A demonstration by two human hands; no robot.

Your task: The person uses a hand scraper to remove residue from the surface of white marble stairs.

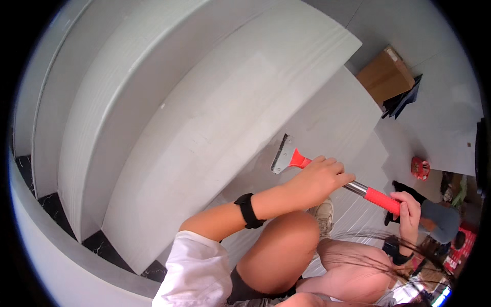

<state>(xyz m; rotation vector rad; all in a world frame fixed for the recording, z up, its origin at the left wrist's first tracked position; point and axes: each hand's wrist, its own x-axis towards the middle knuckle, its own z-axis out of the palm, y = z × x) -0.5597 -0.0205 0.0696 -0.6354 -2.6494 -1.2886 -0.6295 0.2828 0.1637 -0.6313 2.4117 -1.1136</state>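
Note:
A floor scraper with red grips, a chrome shaft (356, 188) and a wide metal blade head (284, 154) lies across both hands. My left hand (326, 174) is wrapped around its shaft near the red neck. My right hand (409, 215) closes on the ribbed red handle (379, 200) at the rear end. Dark residue lines the blade edge, which points at a pale stair step (199, 134). The blade is over the lower step (333, 126), close to the base of the riser; whether it touches the surface I cannot tell.
More pale steps (115, 69) rise to the upper left, beside a curved wall (69, 245) with black marble-patterned skirting (103, 249). A cardboard box (385, 76) stands on the floor at upper right. A red container (420, 168) and another person (441, 220) are further right.

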